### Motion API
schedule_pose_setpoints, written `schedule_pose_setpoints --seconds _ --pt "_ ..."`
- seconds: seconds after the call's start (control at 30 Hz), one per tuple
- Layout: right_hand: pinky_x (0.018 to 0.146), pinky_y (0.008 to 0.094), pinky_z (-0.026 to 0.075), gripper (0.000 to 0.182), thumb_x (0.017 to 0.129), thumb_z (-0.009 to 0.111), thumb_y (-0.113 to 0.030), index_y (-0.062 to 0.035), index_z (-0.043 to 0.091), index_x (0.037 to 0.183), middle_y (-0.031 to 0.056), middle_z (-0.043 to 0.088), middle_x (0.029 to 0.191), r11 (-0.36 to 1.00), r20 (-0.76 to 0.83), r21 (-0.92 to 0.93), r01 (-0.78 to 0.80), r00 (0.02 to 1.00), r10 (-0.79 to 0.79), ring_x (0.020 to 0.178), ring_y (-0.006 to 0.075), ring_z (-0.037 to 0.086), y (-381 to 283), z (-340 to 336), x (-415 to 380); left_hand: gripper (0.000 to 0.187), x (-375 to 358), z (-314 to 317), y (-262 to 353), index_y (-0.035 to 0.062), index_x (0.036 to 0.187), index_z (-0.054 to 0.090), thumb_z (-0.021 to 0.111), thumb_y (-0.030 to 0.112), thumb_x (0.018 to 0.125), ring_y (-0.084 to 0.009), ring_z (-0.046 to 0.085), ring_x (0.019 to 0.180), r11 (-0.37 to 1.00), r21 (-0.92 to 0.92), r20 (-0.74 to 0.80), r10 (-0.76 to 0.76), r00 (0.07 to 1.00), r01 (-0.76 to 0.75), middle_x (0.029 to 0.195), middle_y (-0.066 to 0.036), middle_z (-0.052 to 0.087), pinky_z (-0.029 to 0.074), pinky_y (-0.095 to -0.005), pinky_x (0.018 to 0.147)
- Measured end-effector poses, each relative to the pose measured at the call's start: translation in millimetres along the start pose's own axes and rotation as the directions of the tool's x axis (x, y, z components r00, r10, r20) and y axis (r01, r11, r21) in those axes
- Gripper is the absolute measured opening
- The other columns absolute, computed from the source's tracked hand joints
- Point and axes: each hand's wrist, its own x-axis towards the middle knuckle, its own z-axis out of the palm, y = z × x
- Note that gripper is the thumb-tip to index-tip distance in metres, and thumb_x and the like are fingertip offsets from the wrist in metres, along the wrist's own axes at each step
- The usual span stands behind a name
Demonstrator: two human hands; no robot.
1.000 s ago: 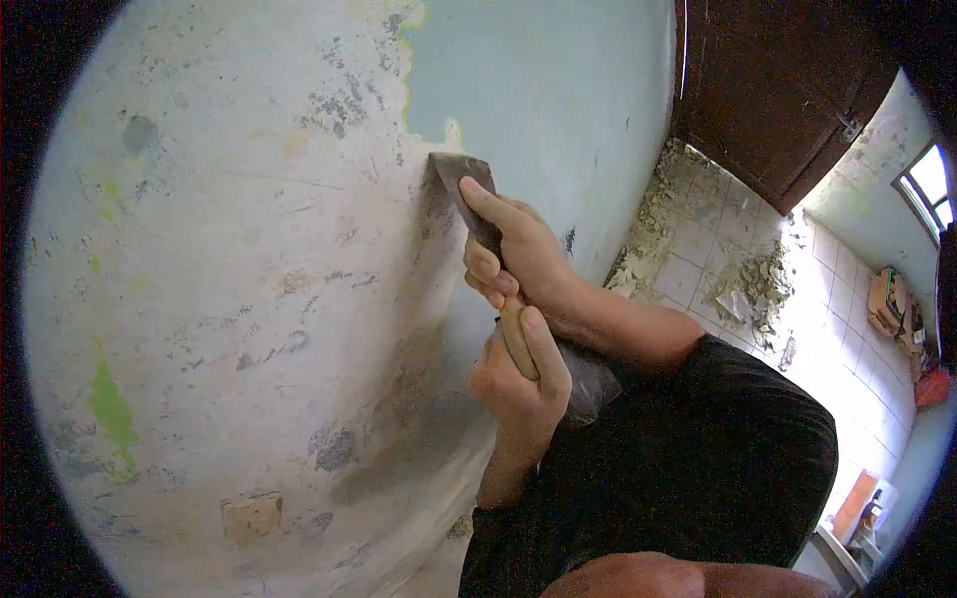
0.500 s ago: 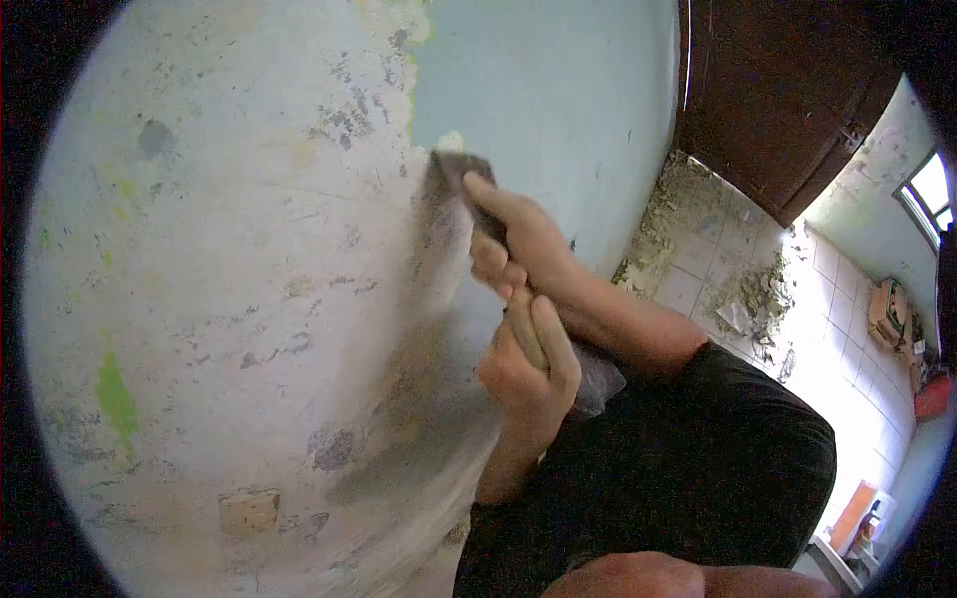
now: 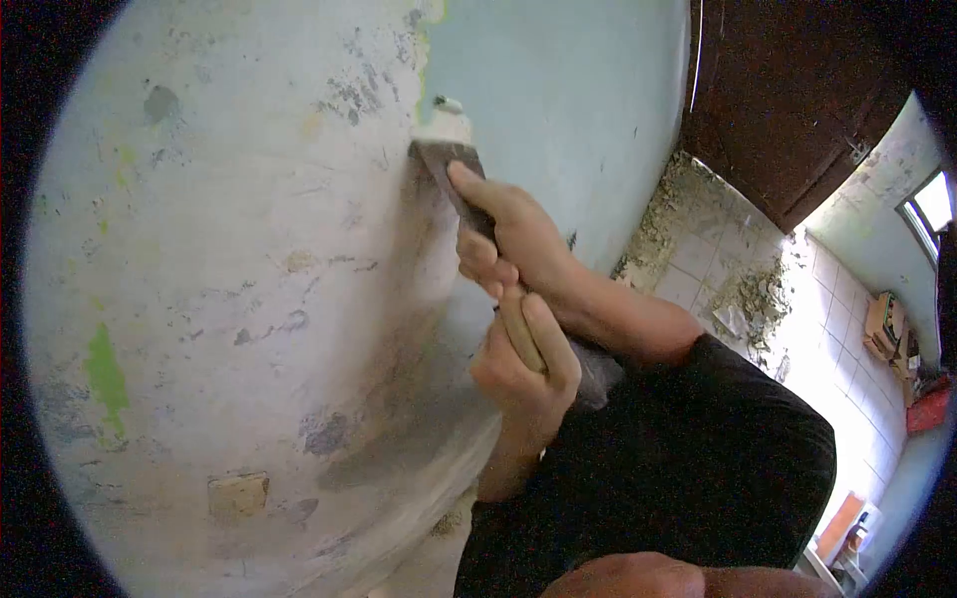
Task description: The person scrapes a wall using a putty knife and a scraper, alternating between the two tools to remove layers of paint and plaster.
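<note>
A scraper with a dark metal blade point(image 3: 436, 157) and a wooden handle point(image 3: 518, 334) lies flat against the wall point(image 3: 249, 249). Its blade edge meets the border of the pale blue paint point(image 3: 558, 90), where a small chip of paint point(image 3: 446, 112) curls up. My right hand point(image 3: 508, 239) grips the tool's neck, its forefinger stretched along the blade. Lower down, my left hand point(image 3: 523, 374) is closed around the wooden handle. Left of the blade the wall is scraped to a whitish, speckled surface with green patches point(image 3: 105, 374).
A dark wooden door point(image 3: 788, 100) stands at the upper right. Paint debris point(image 3: 758, 294) is heaped on the white tiled floor point(image 3: 847, 329) along the wall's foot. Boxes point(image 3: 882, 324) lie farther off, and a window point(image 3: 932, 199) is at the right edge.
Both hands have pushed the scraper further along the wall into the edge of the blue paint, and a paint chip has lifted ahead of the blade.
</note>
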Motion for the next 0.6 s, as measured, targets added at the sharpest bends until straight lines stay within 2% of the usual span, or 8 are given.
schedule_pose_setpoints --seconds 0.07,0.13,0.23,0.3,0.4,0.47,0.5,0.6 --pt "0.032 0.0241 0.032 0.048 0.102 0.047 -0.044 -0.0130 0.049 0.065 -0.0018 0.040 0.041 0.998 -0.009 0.019 -0.062 0.998 0.062 0.028 0.0103 0.029 -1.9 1.1 3.7 0.030 13.7 5.0 -4.4 -0.0069 0.102 0.065 0.052 0.020 0.099 -0.0364 0.064 0.059 0.998 -0.056 -0.004 -0.011 1.000 0.011 0.073 -0.020 0.065 0.050 -0.0409 0.052" --pt "0.031 0.0241 0.031 0.039 0.102 0.049 -0.042 -0.0111 0.051 0.078 -0.0015 0.043 0.044 0.997 0.012 0.018 0.070 0.997 -0.070 0.029 0.0090 0.030 -13.0 2.6 15.5 0.029 18.9 -2.4 3.5 -0.0067 0.102 0.066 0.053 0.020 0.099 -0.0365 0.064 0.059 0.994 -0.096 0.003 -0.056 0.998 0.056 0.073 -0.020 0.065 0.049 -0.0413 0.052" --pt "0.031 0.0239 0.029 0.039 0.102 0.049 -0.041 -0.0115 0.050 0.077 -0.0025 0.041 0.044 1.000 -0.016 0.006 0.029 0.999 -0.029 0.030 0.0089 0.031 -12.3 6.6 7.0 0.031 24.2 -9.6 10.0 -0.0075 0.105 0.065 0.054 0.021 0.099 -0.0372 0.068 0.066 0.996 -0.006 0.103 -0.092 0.991 0.093 0.080 -0.024 0.067 0.050 -0.0429 0.055" --pt "0.031 0.0234 0.029 0.037 0.102 0.049 -0.040 -0.0116 0.050 0.079 -0.0027 0.041 0.045 0.999 -0.057 -0.037 0.006 0.998 -0.008 0.030 0.0089 0.031 -7.1 7.8 0.9 0.031 10.2 -9.7 11.6 -0.0072 0.102 0.065 0.054 0.021 0.099 -0.0379 0.067 0.066 0.996 -0.045 0.042 -0.068 0.997 0.070 0.079 -0.024 0.067 0.050 -0.0432 0.055" --pt "0.032 0.0235 0.028 0.039 0.102 0.049 -0.040 -0.0113 0.050 0.076 -0.0023 0.039 0.044 0.999 0.001 0.036 -0.009 1.000 0.009 0.030 0.0096 0.029 -4.1 9.1 4.4 0.034 20.9 -0.7 3.1 -0.0071 0.094 0.066 0.053 0.024 0.099 -0.0392 0.067 0.065 0.997 -0.074 -0.077 0.017 0.997 -0.023 0.076 -0.026 0.066 0.049 -0.0441 0.054" --pt "0.032 0.0247 0.029 0.039 0.102 0.049 -0.040 -0.0098 0.050 0.077 -0.0014 0.040 0.045 0.978 -0.063 -0.036 0.207 0.976 -0.209 0.030 0.0101 0.029 -25.1 12.4 29.8 0.034 43.2 0.8 0.1 -0.0080 0.096 0.067 0.053 0.024 0.099 -0.0403 0.066 0.065 0.967 -0.138 0.125 -0.195 0.973 0.212 0.074 -0.027 0.065 0.049 -0.0439 0.055" --pt "0.032 0.0261 0.028 0.048 0.102 0.048 -0.041 -0.0110 0.047 0.065 -0.0015 0.038 0.043 0.966 -0.018 0.042 0.255 0.967 -0.255 0.030 0.0114 0.029 -33.5 11.6 40.1 0.033 55.1 0.5 7.5 -0.0080 0.096 0.066 0.053 0.022 0.099 -0.0408 0.065 0.064 0.974 -0.073 0.158 -0.200 0.967 0.213 0.072 -0.025 0.064 0.048 -0.0437 0.054" --pt "0.037 0.0302 0.035 0.054 0.101 0.048 -0.043 -0.0101 0.046 0.058 0.0030 0.042 0.045 0.995 0.117 0.024 0.100 0.988 -0.102 0.035 0.0149 0.037 -38.0 -4.7 27.7 0.031 47.0 3.4 22.1 -0.0074 0.099 0.066 0.053 0.021 0.099 -0.0414 0.066 0.066 0.998 -0.030 0.101 -0.051 0.994 0.055 0.075 -0.025 0.065 0.048 -0.0435 0.054"
